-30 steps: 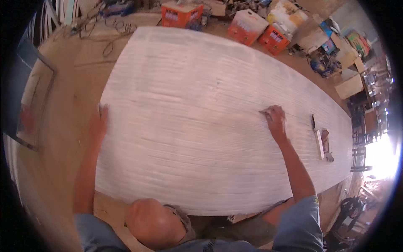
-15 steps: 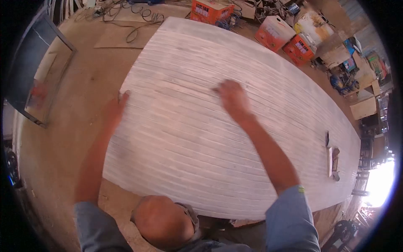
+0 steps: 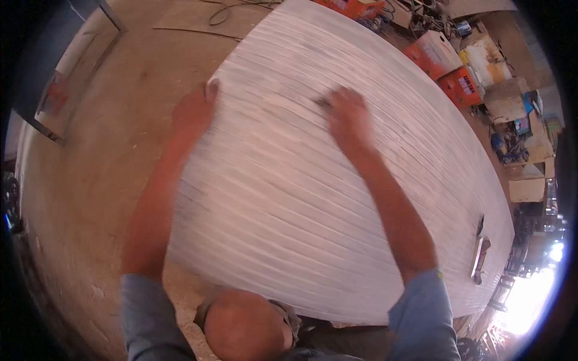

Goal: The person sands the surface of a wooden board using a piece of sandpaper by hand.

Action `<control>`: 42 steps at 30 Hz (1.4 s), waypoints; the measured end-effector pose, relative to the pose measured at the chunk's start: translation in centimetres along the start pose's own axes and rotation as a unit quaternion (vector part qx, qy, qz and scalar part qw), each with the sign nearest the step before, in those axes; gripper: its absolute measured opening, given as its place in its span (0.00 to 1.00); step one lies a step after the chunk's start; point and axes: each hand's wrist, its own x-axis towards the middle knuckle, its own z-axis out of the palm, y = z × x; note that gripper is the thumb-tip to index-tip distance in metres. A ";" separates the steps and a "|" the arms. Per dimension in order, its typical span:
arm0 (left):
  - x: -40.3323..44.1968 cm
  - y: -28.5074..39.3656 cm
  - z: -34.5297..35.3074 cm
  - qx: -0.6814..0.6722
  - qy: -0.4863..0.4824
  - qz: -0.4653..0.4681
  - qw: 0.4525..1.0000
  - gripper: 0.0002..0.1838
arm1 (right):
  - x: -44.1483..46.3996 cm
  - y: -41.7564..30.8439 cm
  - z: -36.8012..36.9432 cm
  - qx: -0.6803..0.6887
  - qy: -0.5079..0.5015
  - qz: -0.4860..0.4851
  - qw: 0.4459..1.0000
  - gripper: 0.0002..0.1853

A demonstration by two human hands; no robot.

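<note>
White lined board under both hands, a small dark tool in the right.
The board spreads out below the forearms; on it, nearer the body and to the right of the right hand, lies a wooden tool, well apart. Farther out, the right hand closes narrowly around the dark tool, its shape blurred, while the left hand rests at the board's edge; whether it grips, I cannot tell. Good work here probably wants a light, even pinch, strokes along the lines, and a steadying left hand. Beyond both hands, right, sit cartons.
</note>
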 end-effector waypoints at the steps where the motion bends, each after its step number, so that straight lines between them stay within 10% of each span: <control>1: 0.7 0.0 0.3 -0.016 -0.003 0.009 1.000 0.34 | 3.4 -2.1 2.6 -0.027 -0.009 -0.010 1.000 0.05; 14: 6.5 -2.7 2.9 -0.250 -0.110 -0.015 0.962 0.38 | -8.1 5.3 -8.2 -0.043 -0.102 0.141 0.984 0.10; 23: 4.4 -2.7 -0.4 -0.324 -0.078 0.109 0.936 0.34 | 14.9 -8.2 11.6 0.054 -0.031 -0.046 0.997 0.07; 28: 6.2 -2.3 0.0 -0.299 -0.261 0.054 0.916 0.40 | 12.9 -6.7 9.0 0.114 -0.016 -0.049 0.992 0.06; 34: 6.3 -2.5 1.2 -0.244 -0.151 0.128 0.949 0.47 | 15.9 -9.9 10.6 0.002 -0.062 -0.047 0.997 0.08; 42: 4.9 -2.1 -1.6 -0.293 -0.246 0.099 0.918 0.49 | 13.3 -8.8 9.2 -0.005 -0.019 -0.117 0.993 0.04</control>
